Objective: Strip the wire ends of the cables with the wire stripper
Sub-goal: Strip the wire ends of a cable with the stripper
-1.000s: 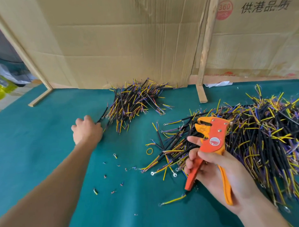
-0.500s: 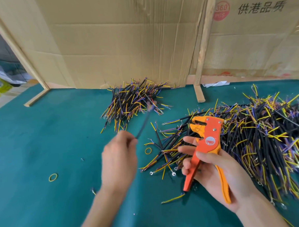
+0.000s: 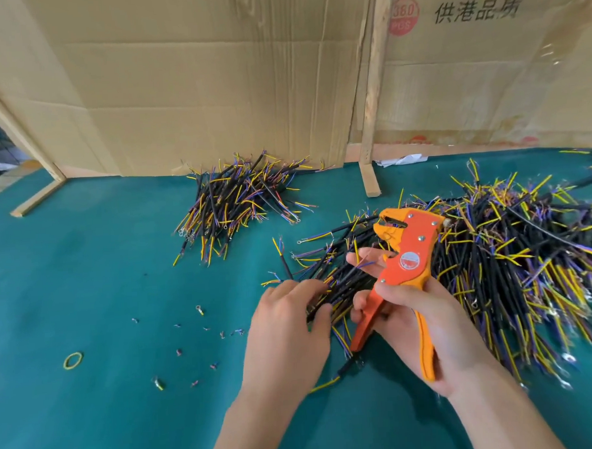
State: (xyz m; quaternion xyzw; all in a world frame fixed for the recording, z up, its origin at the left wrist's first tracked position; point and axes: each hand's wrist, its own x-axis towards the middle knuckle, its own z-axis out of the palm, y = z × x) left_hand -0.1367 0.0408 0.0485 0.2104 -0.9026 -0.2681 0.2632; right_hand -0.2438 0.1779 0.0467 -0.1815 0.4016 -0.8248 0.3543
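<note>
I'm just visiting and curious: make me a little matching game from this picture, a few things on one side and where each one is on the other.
Things:
1. wire stripper
2. smaller cable pile
3. rubber band
4. big cable pile

Places:
A. alone on the green mat, far left
B. held in the right hand
C. spread over the right side of the mat
D. at the foot of the cardboard wall

Pairs: 1-B, 2-D, 3-A, 4-C
</note>
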